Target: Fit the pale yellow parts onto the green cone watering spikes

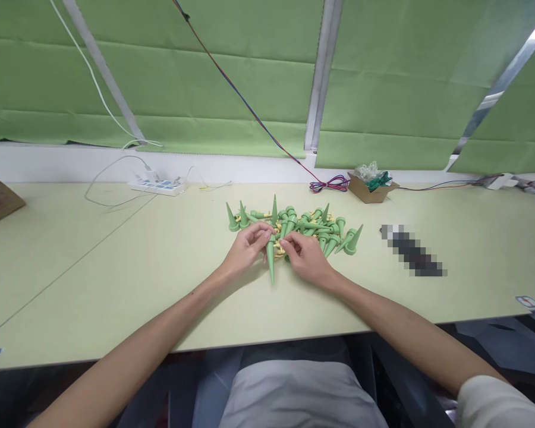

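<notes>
Green cone-shaped spike (271,263) pinched in the grip of the left hand (246,248), tapered tip toward the near edge of the desk (116,267), right hand (308,257) just beside it, thumb and finger together, whether holding anything unclear, pile of similar spikes (312,225) behind.

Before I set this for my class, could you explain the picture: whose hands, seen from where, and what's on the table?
No machine here: these are one person's bare hands, seen by a camera worn on the head, looking forward and down. On the table lies a heap of green spikes with yellow bits among them; beyond are a power strip, wire and a box. The left hand holds one spike, tip toward the person. The right hand is close beside it; whether it holds anything is unclear.
</notes>
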Demonstrator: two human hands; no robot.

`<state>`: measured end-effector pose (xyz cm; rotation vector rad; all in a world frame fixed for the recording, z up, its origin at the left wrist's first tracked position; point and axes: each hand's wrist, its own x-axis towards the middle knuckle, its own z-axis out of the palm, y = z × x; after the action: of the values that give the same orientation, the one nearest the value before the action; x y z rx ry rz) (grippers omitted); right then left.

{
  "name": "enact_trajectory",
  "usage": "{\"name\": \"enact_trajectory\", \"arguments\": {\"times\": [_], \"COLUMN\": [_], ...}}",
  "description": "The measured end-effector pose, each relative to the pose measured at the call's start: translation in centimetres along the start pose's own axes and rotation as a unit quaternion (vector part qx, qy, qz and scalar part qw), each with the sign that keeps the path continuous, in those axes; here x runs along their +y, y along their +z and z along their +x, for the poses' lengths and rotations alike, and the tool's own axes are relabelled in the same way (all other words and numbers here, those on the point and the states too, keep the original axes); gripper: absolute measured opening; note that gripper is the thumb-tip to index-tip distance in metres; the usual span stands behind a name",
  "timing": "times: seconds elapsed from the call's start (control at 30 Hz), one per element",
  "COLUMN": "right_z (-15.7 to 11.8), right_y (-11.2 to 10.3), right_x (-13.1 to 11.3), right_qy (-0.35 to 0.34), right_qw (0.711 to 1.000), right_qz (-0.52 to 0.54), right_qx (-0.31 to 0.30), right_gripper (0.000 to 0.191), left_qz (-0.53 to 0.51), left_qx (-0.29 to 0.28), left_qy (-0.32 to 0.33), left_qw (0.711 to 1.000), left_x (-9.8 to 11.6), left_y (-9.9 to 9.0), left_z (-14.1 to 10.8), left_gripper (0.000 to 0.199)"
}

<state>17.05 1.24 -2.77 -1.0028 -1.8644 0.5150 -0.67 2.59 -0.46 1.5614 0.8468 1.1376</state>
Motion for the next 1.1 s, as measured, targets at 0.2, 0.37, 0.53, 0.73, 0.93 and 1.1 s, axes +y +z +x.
{"name": "enact_trajectory", "arguments": {"times": [0.2, 0.37, 0.53, 0.73, 0.93, 1.1], "right_z": [-0.01, -0.07, -0.13, -0.26, -0.48, -0.44], "right_y": [0.07, 0.12, 0.16, 0.14, 0.17, 0.23], "right_x": [0.16, 0.09, 0.04, -0.12, 0.00, 0.06], "right_qy": [-0.001, 0.007, 0.015, 0.032, 0.039, 0.026], "right_qw": [0.999, 0.999, 0.999, 0.998, 0.990, 0.985], "right_qz": [-0.032, -0.041, -0.031, 0.026, 0.110, 0.153], "right_qx": [-0.002, -0.005, 0.007, 0.045, 0.077, 0.069], "right_gripper": [0.040, 0.042, 0.041, 0.038, 0.033, 0.026], "left_qz": [0.020, 0.038, 0.055, 0.039, 0.024, 0.077], "left_qx": [-0.020, -0.023, 0.007, 0.052, 0.061, 0.010], "left_qy": [0.013, 0.026, 0.042, 0.046, 0.008, -0.026], "left_qw": [1.000, 0.999, 0.998, 0.997, 0.998, 0.997], "left_x": [-0.03, -0.08, 0.24, 0.64, 0.05, -0.20], "left_y": [0.09, 0.28, 0.46, 0.52, 0.24, 0.14], "left_z": [-0.16, -0.16, -0.21, -0.20, 0.04, 0.08], "left_gripper": [0.026, 0.026, 0.029, 0.034, 0.039, 0.058]}}
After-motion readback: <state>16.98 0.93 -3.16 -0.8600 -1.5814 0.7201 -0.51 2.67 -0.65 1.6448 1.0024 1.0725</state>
